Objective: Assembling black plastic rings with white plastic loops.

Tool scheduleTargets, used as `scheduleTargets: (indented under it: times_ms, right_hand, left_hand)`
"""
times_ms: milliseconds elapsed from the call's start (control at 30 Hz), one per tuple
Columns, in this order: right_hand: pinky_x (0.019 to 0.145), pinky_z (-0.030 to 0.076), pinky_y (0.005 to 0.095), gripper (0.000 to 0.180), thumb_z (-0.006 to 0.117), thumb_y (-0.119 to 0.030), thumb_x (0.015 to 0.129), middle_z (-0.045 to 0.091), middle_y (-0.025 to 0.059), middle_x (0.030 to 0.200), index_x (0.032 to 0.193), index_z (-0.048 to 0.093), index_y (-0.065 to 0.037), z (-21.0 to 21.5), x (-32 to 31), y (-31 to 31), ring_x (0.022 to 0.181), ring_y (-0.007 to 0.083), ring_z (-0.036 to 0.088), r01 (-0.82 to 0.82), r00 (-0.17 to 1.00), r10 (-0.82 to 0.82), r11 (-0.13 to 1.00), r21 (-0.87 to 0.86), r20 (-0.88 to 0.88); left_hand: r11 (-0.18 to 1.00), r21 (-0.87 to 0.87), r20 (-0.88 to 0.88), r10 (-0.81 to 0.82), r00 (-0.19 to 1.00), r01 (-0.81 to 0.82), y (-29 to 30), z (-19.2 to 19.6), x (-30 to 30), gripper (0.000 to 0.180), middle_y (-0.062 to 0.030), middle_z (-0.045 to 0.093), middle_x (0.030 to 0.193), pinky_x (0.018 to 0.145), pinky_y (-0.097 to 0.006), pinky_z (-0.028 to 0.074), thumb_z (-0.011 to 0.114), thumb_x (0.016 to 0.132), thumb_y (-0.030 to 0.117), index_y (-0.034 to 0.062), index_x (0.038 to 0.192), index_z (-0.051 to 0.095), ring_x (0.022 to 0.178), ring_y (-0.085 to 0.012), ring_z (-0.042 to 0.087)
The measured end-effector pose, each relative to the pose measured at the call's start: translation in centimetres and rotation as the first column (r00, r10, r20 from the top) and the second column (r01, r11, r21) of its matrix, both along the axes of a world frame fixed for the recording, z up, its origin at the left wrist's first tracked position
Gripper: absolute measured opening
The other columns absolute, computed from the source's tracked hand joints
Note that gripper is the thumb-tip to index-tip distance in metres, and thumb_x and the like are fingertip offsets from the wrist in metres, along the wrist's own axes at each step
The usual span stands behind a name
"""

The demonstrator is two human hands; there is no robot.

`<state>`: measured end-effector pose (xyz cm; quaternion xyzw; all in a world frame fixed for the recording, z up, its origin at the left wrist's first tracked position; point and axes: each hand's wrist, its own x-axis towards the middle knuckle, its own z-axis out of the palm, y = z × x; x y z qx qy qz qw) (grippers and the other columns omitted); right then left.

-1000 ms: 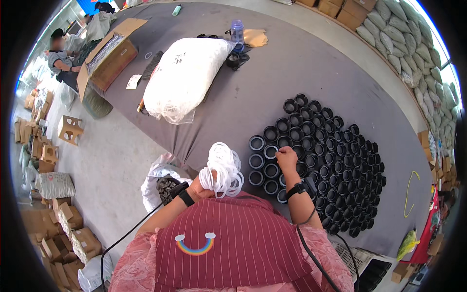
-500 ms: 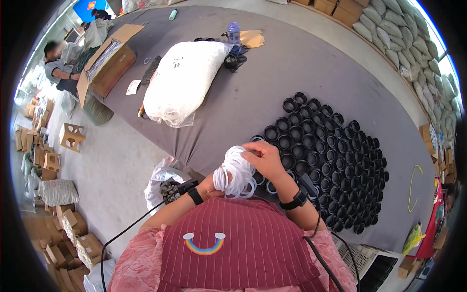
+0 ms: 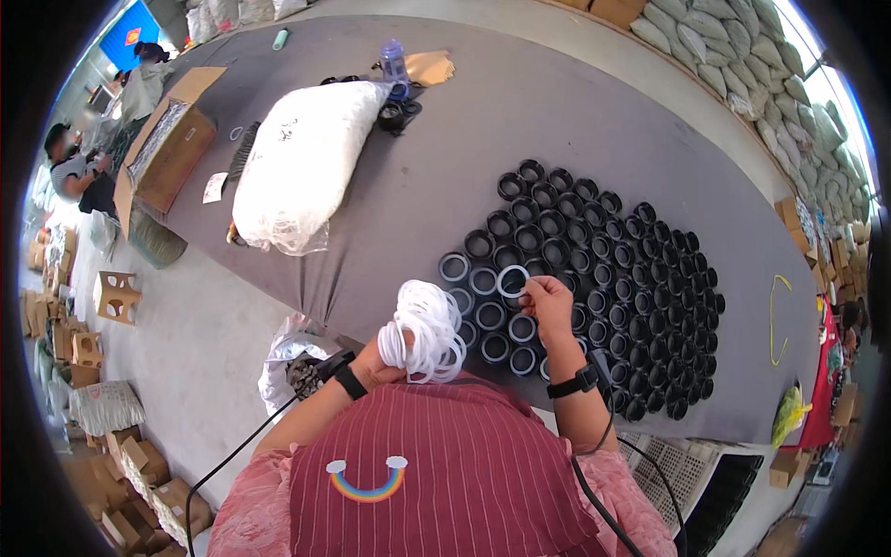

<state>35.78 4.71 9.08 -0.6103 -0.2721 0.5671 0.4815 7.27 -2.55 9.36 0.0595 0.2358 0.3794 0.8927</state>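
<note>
A thick bunch of thin white rings (image 3: 424, 320) is gripped in my left hand (image 3: 375, 366), close to the front of the apron. My right hand (image 3: 551, 308) pinches a single white ring (image 3: 499, 282) between thumb and fingers. That ring is over one of the round black open-topped pieces (image 3: 555, 251), which stand packed in rows on the table. I cannot tell whether it touches the piece. Several pieces nearest me, between the two hands, show a pale ring around the rim. Farther right, the pieces look plain black.
The grey-covered table (image 3: 594, 102) carries a stuffed white sack (image 3: 302, 158), a purple bottle (image 3: 393, 63) and an open cardboard box (image 3: 176, 153). A yellow strap (image 3: 773, 320) lies at right. A silvery bag (image 3: 283, 362) is beside my left arm. Another person (image 3: 74, 172) is at far left.
My right hand has left the bunch and moved right, over the black pieces, with one white ring. My left hand still holds the bunch. The whole view has shifted slightly.
</note>
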Motion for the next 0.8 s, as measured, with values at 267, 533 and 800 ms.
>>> scheduleTargets:
  times_ms: [267, 533, 800]
  right_hand:
    - [0.041, 0.042, 0.0213, 0.004, 0.056, -0.006, 0.079, 0.059, 0.0033, 0.065, 0.081, 0.059, -0.003, -6.6, 3.7, -0.5, 0.054, 0.0104, 0.057, 0.048, 0.99, -0.024, 0.984, -0.169, 0.139]
    - [0.044, 0.047, 0.0269, 0.01, 0.057, -0.008, 0.078, 0.062, 0.0081, 0.063, 0.079, 0.061, 0.001, -7.3, 2.4, 0.2, 0.05, 0.0144, 0.061, -0.026, 0.887, 0.084, 0.991, -0.131, 0.454]
    - [0.054, 0.05, 0.0309, 0.013, 0.059, -0.011, 0.075, 0.064, 0.0125, 0.065, 0.08, 0.063, 0.001, -7.3, 2.5, 0.4, 0.051, 0.0197, 0.062, -0.082, 0.797, 0.126, 0.992, -0.1, 0.591]
  left_hand:
    - [0.991, -0.125, 0.01, 0.044, 0.999, -0.042, -0.2, 0.5, 0.0, 0.041, -0.012, 0.054, 0.117, 0.091, -0.043, 0.045, 0.057, 0.085, 0.014, 0.0047, 0.123, 0.044, 0.104, -0.0265, 0.056]
    - [0.994, -0.109, 0.013, 0.027, 1.0, -0.026, -0.6, 0.8, 0.0, 0.037, -0.0126, 0.055, 0.117, 0.091, -0.042, 0.045, 0.047, 0.091, 0.022, 0.0051, 0.123, 0.044, 0.104, -0.0264, 0.056]
    - [0.998, -0.022, -0.113, 0.048, 0.992, -0.05, -0.7, 1.3, 0.5, 0.039, -0.0132, 0.053, 0.118, 0.093, -0.043, 0.044, 0.047, 0.091, 0.024, 0.0037, 0.125, 0.042, 0.107, -0.0269, 0.054]
